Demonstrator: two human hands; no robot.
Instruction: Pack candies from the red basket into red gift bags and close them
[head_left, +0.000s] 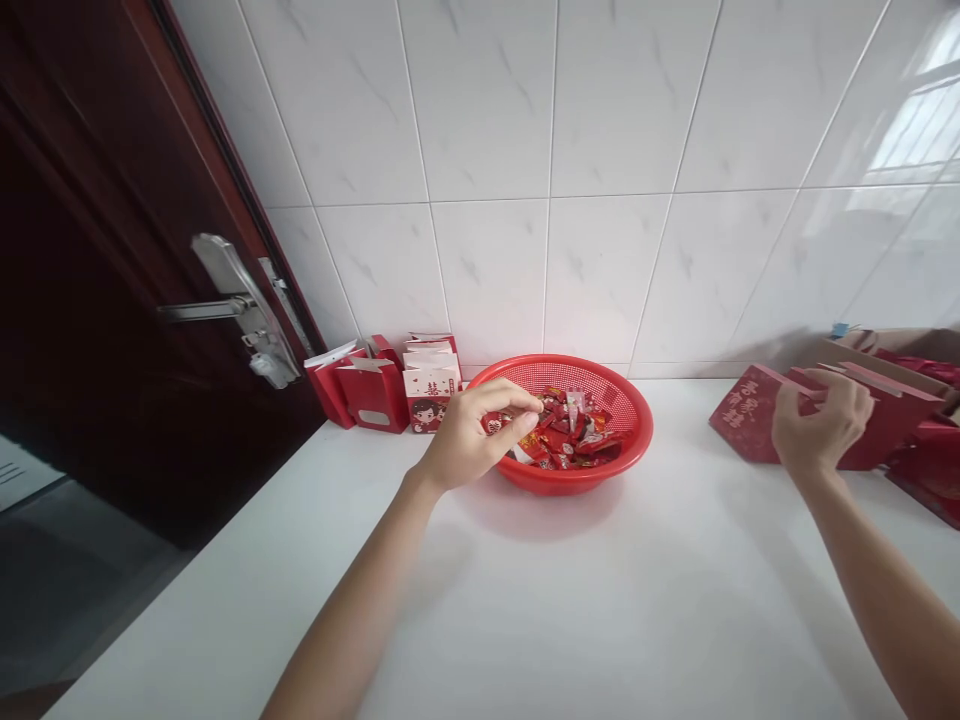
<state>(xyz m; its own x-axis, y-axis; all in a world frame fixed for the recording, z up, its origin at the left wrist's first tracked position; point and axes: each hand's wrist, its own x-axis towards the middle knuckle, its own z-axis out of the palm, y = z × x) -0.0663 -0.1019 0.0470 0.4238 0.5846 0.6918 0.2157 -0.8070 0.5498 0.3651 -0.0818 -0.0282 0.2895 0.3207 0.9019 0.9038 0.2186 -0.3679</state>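
My left hand [480, 430] is over the left rim of a red plastic colander [637, 430]. Its thumb and index fingertips come together, with nothing visible between them. Inside the colander lies a heap of candies [574, 430] in mostly red wrappers, partly hidden by this hand. At the right, my right hand [821, 420] has its thumb and curled fingers at the top edge of a red paper gift box [750, 412] with pale lettering. This box leans in front of more red boxes [885, 425]. The right fingertips are partly hidden.
Against the tiled wall stand red gift boxes [371, 395] and a red-and-white box with a cartoon figure [427, 405]. A brown carton [877, 355] sits behind the right-hand boxes. Left of the white table [540, 610] is a dark door with a metal handle [202, 310].
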